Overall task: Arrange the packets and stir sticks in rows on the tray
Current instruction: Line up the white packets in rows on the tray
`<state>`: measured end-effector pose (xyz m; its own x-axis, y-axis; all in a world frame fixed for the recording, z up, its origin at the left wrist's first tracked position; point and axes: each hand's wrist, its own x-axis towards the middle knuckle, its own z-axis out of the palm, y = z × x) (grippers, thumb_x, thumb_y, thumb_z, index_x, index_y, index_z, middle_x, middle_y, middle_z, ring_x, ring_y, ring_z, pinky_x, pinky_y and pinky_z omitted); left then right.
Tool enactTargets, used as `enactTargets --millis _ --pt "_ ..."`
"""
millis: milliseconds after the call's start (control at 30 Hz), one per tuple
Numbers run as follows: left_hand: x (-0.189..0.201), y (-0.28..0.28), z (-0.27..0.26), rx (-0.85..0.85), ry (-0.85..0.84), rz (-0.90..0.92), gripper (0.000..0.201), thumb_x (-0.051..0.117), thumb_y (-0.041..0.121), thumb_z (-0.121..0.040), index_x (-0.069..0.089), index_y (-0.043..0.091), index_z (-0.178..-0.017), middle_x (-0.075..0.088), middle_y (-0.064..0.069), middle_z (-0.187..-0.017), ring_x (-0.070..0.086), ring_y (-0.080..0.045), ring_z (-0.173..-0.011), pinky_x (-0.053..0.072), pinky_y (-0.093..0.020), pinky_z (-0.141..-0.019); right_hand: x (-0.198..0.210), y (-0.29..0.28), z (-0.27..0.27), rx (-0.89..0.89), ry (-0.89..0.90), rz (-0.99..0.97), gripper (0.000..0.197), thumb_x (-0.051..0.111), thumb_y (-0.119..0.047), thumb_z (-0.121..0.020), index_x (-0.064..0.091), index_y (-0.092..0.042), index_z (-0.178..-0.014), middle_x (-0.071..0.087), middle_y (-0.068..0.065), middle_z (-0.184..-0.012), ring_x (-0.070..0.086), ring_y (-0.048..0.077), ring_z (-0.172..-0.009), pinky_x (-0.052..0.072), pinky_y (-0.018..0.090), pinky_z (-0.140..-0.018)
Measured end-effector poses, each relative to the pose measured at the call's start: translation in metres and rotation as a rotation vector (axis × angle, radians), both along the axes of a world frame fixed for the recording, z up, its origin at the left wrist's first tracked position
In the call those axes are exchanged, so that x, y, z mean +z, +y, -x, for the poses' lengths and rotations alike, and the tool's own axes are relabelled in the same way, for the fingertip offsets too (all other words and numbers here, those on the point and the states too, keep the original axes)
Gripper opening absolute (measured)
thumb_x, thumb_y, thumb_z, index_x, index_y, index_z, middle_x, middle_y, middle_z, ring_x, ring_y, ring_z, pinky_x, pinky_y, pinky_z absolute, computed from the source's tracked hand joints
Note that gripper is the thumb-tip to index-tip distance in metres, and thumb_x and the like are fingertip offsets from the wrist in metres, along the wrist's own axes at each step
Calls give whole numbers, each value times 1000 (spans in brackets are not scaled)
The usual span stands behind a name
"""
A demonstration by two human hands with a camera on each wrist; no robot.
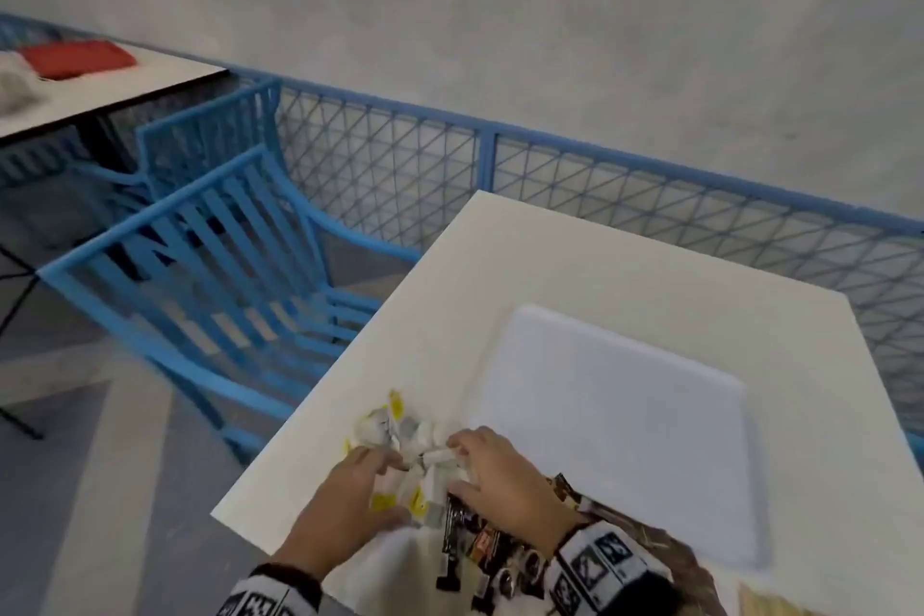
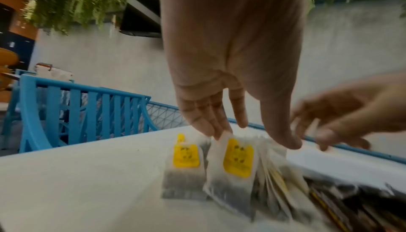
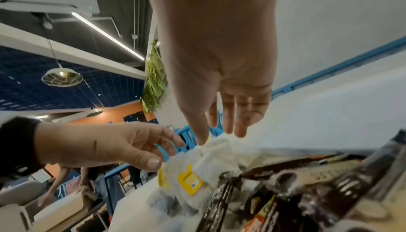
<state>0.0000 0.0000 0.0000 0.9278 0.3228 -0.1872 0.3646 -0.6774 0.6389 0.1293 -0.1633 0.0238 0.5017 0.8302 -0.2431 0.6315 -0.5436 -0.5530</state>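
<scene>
Sorting had barely begun — the white tray [image 1: 650, 415] lay bare, just beside the heap; tea packets [image 2: 232, 163] and dark sachets [image 1: 480, 540] sat jumbled on the table [image 1: 575, 265]; left hand [image 1: 345, 500] and right hand [image 1: 500, 480] rested on them, fingers straight and loosely spread, gripping nothing; next, I judged — pinching one free.

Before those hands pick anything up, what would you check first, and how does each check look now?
1. Tray bare and ready for rows: ok.
2. Tea bags within reach of the left hand: ok.
3. Dark packets near the right hand: ok.
4. Packets sorted by kind: not ok, one mixed heap.
5. Stir sticks found: cannot tell.
6. Firm hold on one packet: cannot tell, blurred.
</scene>
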Motion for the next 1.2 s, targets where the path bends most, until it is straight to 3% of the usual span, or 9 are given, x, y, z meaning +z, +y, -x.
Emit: enactTargets --millis 167,333,500,633,733,900,967,1067,1200 --pt "-6 -13 -9 50 6 -91 33 67 35 -82 55 24 -111 43 11 -94 44 -8 -88 34 -14 -74 -15 22 -3 58 -129 51 44 47 -21 -91 40 -19 -135 43 4 -131 41 23 -119 39 36 -99" --pt "-8 -18 -18 107 15 -127 16 58 25 -86 44 22 -77 40 8 -78 48 -16 -82 35 -23 -65 -26 27 -4 -19 -202 14 28 44 -29 -95 58 -14 -113 56 4 -112 49 20 -106 41 31 -88" --pt "-2 -13 -17 182 -15 -64 9 56 27 -88 60 19 -90 53 7 -87 56 -16 -89 46 -31 -81 -11 18 -12 -152 -33 -168 16 48 -21 -94 60 -13 -101 60 0 -94 54 15 -88 44 24 -76" --pt "5 -12 -14 184 -89 144 5 56 20 -90 53 19 -86 56 -1 -76 51 -15 -68 41 -20 -65 6 6 -18 -194 160 -271 7 53 -18 -92 55 -24 -90 58 -10 -85 56 8 -78 40 10 -68" --pt "10 -11 -14 164 -154 221 10 56 19 -91 51 23 -83 50 2 -69 41 -5 -55 34 -15 -55 15 1 -17 -128 324 -259 21 58 -16 -90 54 -35 -81 56 -14 -93 54 -1 -84 41 6 -75" --pt "22 -17 -18 159 -207 315 16 59 18 -90 53 30 -83 52 11 -58 47 2 -53 35 -12 -54 11 6 -5 -30 481 -249 21 67 -18 -84 57 -36 -77 46 -26 -121 51 1 -113 37 18 -100" --pt "27 -19 -20 144 -231 365 15 59 16 -90 56 29 -84 56 17 -56 47 4 -53 35 -11 -56 7 10 -2 -83 495 -278 20 68 -17 -83 57 -33 -76 54 -23 -114 56 3 -106 41 17 -94" --pt "36 -19 -21 150 -267 392 5 61 17 -89 63 22 -89 58 19 -61 49 3 -56 38 -9 -59 6 12 0 -176 505 -353 24 65 -9 -83 55 -29 -76 60 -10 -85 56 -1 -71 45 13 -67" --pt "37 -2 -13 218 -264 405 11 64 15 -87 68 12 -97 66 5 -85 57 -1 -67 44 -9 -65 7 4 -3 -248 445 -375 15 63 -12 -84 56 -25 -81 60 -7 -86 55 6 -76 45 16 -67"
